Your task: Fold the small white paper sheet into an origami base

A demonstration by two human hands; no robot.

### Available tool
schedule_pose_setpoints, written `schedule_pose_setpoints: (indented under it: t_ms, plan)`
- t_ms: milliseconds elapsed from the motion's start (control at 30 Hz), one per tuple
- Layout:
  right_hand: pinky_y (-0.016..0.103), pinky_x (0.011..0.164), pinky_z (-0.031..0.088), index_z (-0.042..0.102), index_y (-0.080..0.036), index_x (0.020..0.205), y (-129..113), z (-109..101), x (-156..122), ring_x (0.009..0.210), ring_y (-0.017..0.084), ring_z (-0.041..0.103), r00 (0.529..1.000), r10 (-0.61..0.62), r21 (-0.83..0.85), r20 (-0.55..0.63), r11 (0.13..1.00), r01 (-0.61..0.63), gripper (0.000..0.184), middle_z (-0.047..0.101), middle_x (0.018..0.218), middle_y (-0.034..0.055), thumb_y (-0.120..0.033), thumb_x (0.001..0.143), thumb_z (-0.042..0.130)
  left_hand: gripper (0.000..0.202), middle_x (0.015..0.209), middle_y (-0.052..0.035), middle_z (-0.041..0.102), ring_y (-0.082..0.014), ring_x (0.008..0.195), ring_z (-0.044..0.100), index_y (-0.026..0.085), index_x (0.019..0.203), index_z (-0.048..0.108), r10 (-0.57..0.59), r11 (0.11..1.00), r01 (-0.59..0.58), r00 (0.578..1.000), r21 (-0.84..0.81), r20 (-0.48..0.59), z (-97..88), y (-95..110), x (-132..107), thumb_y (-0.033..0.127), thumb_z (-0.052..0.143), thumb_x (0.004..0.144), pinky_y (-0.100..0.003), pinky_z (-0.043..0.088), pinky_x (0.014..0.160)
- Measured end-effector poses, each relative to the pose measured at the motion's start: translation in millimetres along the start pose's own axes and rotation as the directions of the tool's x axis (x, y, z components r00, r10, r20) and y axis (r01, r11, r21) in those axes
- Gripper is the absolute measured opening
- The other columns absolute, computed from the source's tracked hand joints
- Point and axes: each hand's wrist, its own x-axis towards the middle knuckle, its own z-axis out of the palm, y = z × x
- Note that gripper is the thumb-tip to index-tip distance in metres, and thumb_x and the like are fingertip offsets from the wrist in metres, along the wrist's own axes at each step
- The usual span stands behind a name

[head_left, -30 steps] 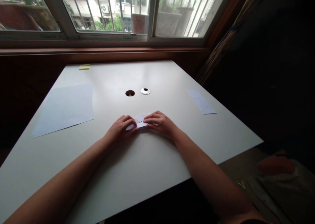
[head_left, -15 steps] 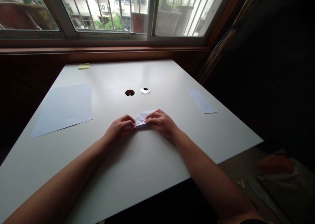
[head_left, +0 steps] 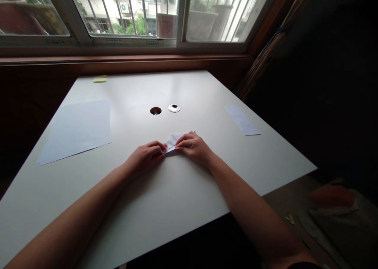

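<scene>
A small folded white paper (head_left: pixel 174 140) lies on the white table (head_left: pixel 165 198), near its middle. My left hand (head_left: pixel 146 157) has its fingers curled and pinches the paper's left end. Pressed together over the right part of the paper, the fingers of my right hand (head_left: pixel 193 147) hold it down. Only the paper's upper flap shows between and behind the two hands; the rest is hidden under the fingers.
A large white sheet (head_left: pixel 77 128) lies at the table's left. A narrow paper strip (head_left: pixel 241 120) lies near the right edge. A cable hole (head_left: pixel 155 111) and its round cap (head_left: pixel 174 108) sit beyond my hands. A yellow sticky pad (head_left: pixel 100 79) rests at the far left corner, under the window.
My hands have drawn closer together over the folded paper, and its flap now stands a little higher and further back. The view has shifted slightly.
</scene>
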Motion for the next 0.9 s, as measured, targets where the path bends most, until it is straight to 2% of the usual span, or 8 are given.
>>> schedule_pose_setpoints:
  t_ms: [167, 367, 467, 600, 700, 900]
  plan:
    - [0.038, 0.093, 0.046, 0.076, -0.025, 0.082, -1, -4, 0, 0.093, 0.020, 0.058, 0.996, 0.093, 0.031, -0.001, 0.995, -0.093, 0.008, 0.073, 0.092, 0.0008, -0.021, 0.086, 0.071, 0.010, 0.113, -0.0057, 0.069, -0.0208, 0.114, 0.067, 0.020, 0.090, 0.066, 0.073, 0.996, -0.072, 0.997, -0.048, 0.031, -0.2, -1, 0, 0.022, 0.057, 0.093, -0.031, 0.054, 0.099]
    - [0.039, 0.093, 0.044, 0.073, -0.023, 0.083, 0, -5, 1, 0.097, 0.021, 0.056, 0.983, 0.182, 0.020, 0.014, 0.983, -0.182, 0.006, 0.070, 0.092, 0.0023, -0.022, 0.088, 0.068, 0.011, 0.105, -0.0074, 0.070, -0.0214, 0.113, 0.067, 0.018, 0.084, 0.063, 0.088, 0.987, -0.079, 0.995, -0.143, 0.054, -4.7, 4, 1, 0.022, 0.058, 0.093, -0.030, 0.056, 0.094]
    - [0.040, 0.093, 0.044, 0.072, -0.022, 0.083, 1, -5, 1, 0.097, 0.022, 0.055, 0.984, 0.176, 0.016, 0.029, 0.984, -0.176, 0.007, 0.069, 0.091, 0.0032, -0.024, 0.088, 0.068, 0.011, 0.106, -0.0087, 0.069, -0.0221, 0.115, 0.066, 0.018, 0.084, 0.062, 0.089, 0.979, -0.073, 0.993, -0.188, 0.074, -8.5, 8, 2, 0.020, 0.057, 0.093, -0.030, 0.056, 0.094]
    - [0.040, 0.094, 0.044, 0.073, -0.022, 0.085, 1, -6, 1, 0.098, 0.022, 0.054, 0.987, 0.156, 0.022, 0.048, 0.987, -0.158, 0.006, 0.068, 0.093, 0.0036, -0.026, 0.088, 0.069, 0.009, 0.106, -0.0097, 0.068, -0.0220, 0.116, 0.065, 0.018, 0.093, 0.064, 0.110, 0.975, -0.093, 0.991, -0.202, 0.075, -10.9, 10, 2, 0.019, 0.055, 0.094, -0.031, 0.056, 0.095]
    - [0.039, 0.094, 0.044, 0.075, -0.024, 0.087, 4, -6, -1, 0.098, 0.021, 0.055, 0.990, 0.124, 0.037, 0.064, 0.991, -0.127, 0.006, 0.068, 0.094, 0.0033, -0.029, 0.086, 0.072, 0.009, 0.104, -0.0090, 0.068, -0.0215, 0.113, 0.066, 0.019, 0.098, 0.064, 0.113, 0.984, -0.106, 0.993, -0.147, 0.041, -8.7, 8, 2, 0.022, 0.058, 0.093, -0.033, 0.055, 0.096]
    - [0.037, 0.087, 0.047, 0.078, -0.027, 0.090, 5, -4, -3, 0.090, 0.019, 0.056, 0.995, 0.014, 0.024, 0.099, 1.000, -0.016, 0.007, 0.068, 0.094, 0.0034, -0.030, 0.084, 0.075, 0.008, 0.104, -0.0073, 0.066, -0.0187, 0.101, 0.068, 0.019, 0.092, 0.065, 0.065, 0.998, -0.065, 0.998, -0.020, -0.004, -2.5, 2, 0, 0.026, 0.061, 0.092, -0.031, 0.055, 0.090]
